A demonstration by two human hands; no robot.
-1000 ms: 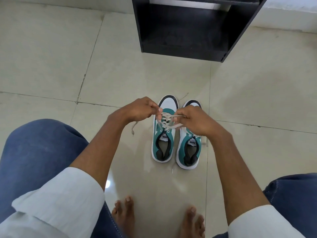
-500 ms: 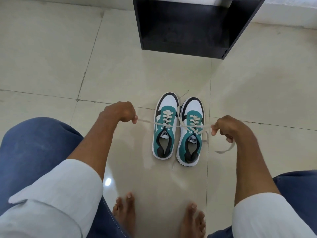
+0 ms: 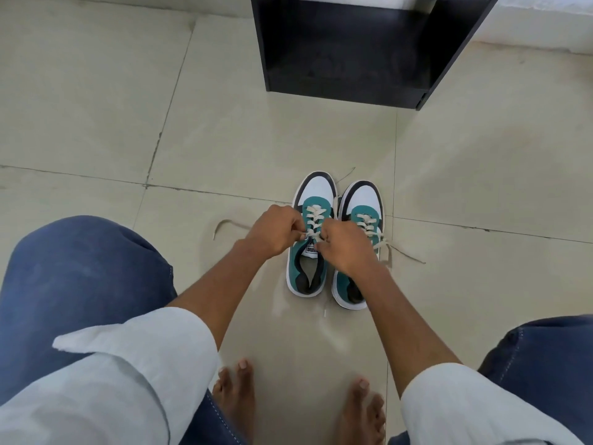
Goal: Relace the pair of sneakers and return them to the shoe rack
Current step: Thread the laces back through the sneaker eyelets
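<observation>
Two teal, white and black sneakers stand side by side on the floor, toes pointing away from me: the left sneaker (image 3: 317,192) and the right sneaker (image 3: 364,200). Both carry cream laces. My left hand (image 3: 272,232) and my right hand (image 3: 346,248) meet over the tongue of the left sneaker, each pinching its lace (image 3: 313,234) near the top eyelets. One loose lace end (image 3: 224,224) trails on the floor to the left, another (image 3: 406,253) to the right. My right hand covers part of the right sneaker.
A black shoe rack (image 3: 346,88) stands on the floor straight beyond the sneakers, its bottom shelf open toward me. Pale floor tiles (image 3: 96,107) lie all around. My bare feet (image 3: 237,390) and knees in blue jeans frame the near side.
My hands were spread wide apart with the lace pulled taut; they have come back together over the left sneaker's tongue, and the lace ends now lie slack on the floor.
</observation>
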